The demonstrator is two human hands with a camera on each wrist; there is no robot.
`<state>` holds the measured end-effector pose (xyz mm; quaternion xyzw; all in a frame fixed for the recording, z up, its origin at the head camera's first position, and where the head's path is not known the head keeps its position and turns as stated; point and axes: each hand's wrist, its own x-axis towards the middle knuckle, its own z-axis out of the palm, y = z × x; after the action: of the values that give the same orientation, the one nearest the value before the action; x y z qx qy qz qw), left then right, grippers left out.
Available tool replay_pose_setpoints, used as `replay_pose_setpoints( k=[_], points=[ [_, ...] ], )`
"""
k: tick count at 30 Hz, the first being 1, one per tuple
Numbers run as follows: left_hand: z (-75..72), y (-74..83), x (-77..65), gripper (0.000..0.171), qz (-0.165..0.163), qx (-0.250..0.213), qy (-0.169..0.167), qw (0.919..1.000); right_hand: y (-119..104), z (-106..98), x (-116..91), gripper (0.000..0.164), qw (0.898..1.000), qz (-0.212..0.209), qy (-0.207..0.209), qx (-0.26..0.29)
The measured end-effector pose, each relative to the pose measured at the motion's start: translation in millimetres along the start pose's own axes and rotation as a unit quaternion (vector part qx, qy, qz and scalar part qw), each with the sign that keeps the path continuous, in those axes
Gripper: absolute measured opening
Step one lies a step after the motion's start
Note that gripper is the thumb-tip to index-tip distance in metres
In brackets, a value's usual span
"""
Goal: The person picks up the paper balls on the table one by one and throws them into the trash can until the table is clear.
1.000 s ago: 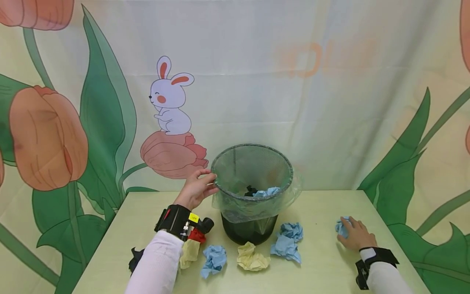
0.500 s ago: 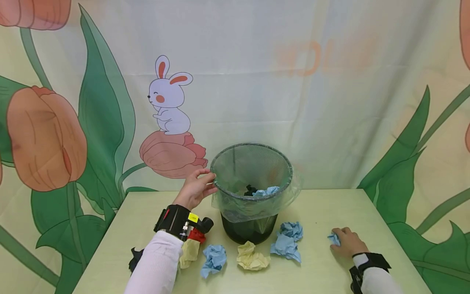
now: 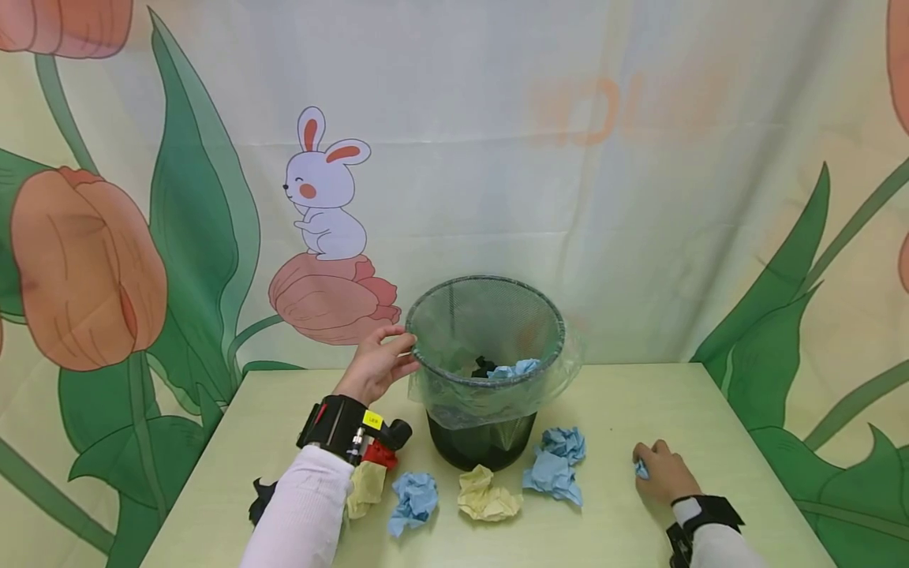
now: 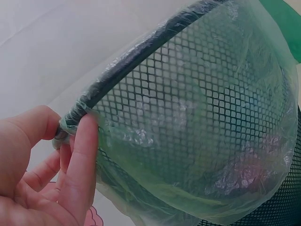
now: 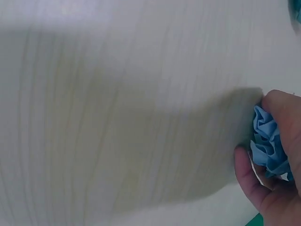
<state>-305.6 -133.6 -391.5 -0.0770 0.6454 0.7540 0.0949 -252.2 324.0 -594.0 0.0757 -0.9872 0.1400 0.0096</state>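
My left hand [image 3: 379,365] pinches the left side of the rim of a black mesh wastebasket [image 3: 483,446], thumb on one side and fingers on the other. A thin green plastic bag [image 4: 197,136] lines the basket and folds down over its outside. Inside lie crumpled blue paper [image 3: 514,369] and something black [image 3: 484,367]. Off to the right, low over the table, my right hand [image 3: 666,473] grips a crumpled blue paper ball [image 5: 268,141], mostly covered by the fingers in the head view.
Before the basket lie a crumpled yellow paper [image 3: 488,495], a blue one [image 3: 413,502] and two blue ones [image 3: 555,476] together. Near the left forearm are yellow [image 3: 367,489], red [image 3: 381,454] and black [image 3: 261,498] crumpled pieces. A printed curtain [image 3: 639,237] hangs behind the table.
My right hand has drawn the blue paper ball a little left and nearer to me, and its fingers now cover more of it. The left hand stays at the rim.
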Motion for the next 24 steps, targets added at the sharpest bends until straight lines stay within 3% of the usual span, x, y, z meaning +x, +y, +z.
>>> replay_pose_setpoints(
  k=[7, 13, 18, 24],
  points=[
    [0.6, 0.2, -0.3, 0.044, 0.0, 0.0, -0.001, 1.0, -8.1, 5.8, -1.4, 0.02, 1.0, -0.01, 0.014, -0.005],
    [0.8, 1.1, 0.1, 0.044, 0.0, -0.001, -0.003, 1.0, -11.0, 4.9, -0.4, 0.023, 0.999, -0.028, -0.003, -0.025],
    [0.7, 0.7, 0.0, 0.043, 0.0, 0.0, -0.004, 1.0, -9.4, -1.9, 0.3, 0.023, 0.999, -0.027, -0.018, -0.029],
    [0.8, -0.3, 1.5, 0.039, 0.002, 0.0, -0.002, 1.0, -14.2, -15.7, 3.9, 0.023, 0.998, -0.048, 0.0, -0.031]
  ],
)
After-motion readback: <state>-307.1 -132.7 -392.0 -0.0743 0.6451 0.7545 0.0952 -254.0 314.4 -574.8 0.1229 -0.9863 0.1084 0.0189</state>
